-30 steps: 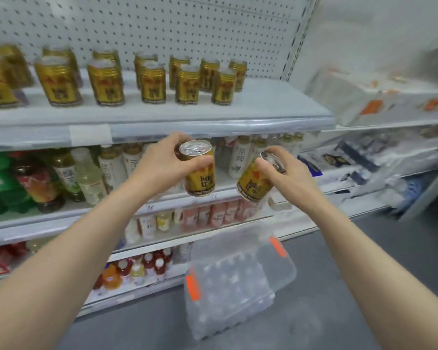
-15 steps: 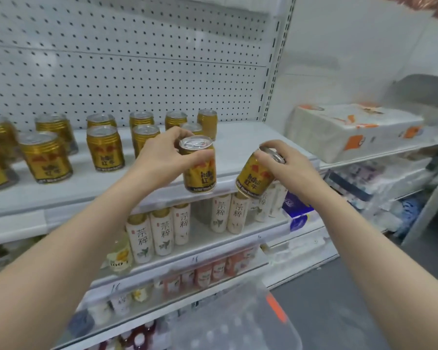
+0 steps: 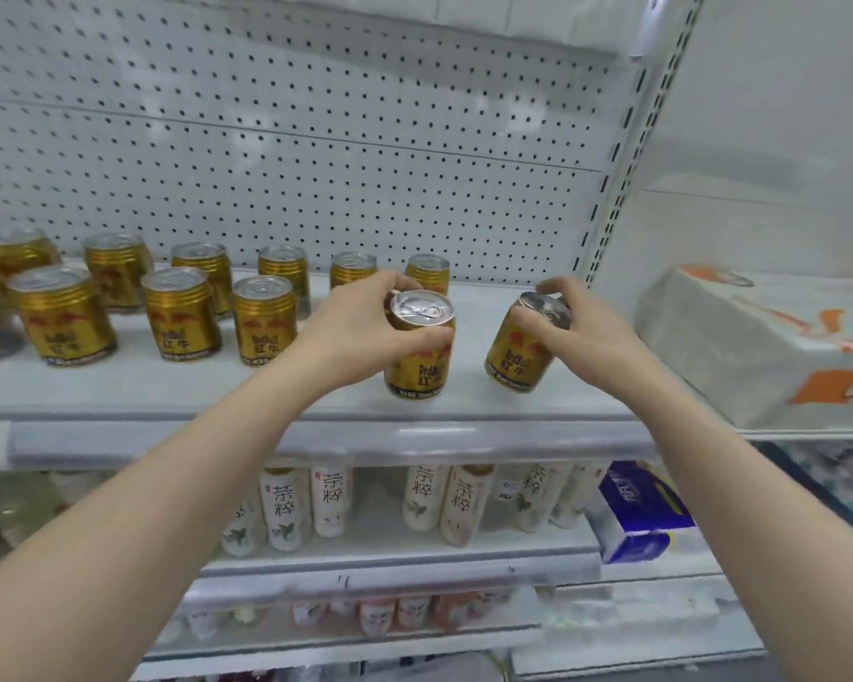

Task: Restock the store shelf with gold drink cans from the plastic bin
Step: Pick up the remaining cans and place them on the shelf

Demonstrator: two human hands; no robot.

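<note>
The left hand (image 3: 360,322) grips one gold can (image 3: 422,356) from its left side, fingers curled round the upper body and thumb across the front; the can is upright, silver lid and pull tab facing up. Just to its right, the right hand (image 3: 582,327) pinches a second gold can (image 3: 520,351) by the top rim. That can is tilted, its top leaning right. Both cans are low over the near right part of the top shelf (image 3: 267,401), apart from each other, and whether either base touches it I cannot tell. The two hands are apart, each clamped on its own can.

Further left on the same shelf stand the stocked cans (image 3: 264,319) in two loose rows in front of a white pegboard (image 3: 316,140). On the shelf below are pale tea bottles (image 3: 331,499), with a blue pack (image 3: 641,509) to their right. A white wrapped bundle (image 3: 759,347) with orange marks sits on the neighbouring shelf at the far right.
</note>
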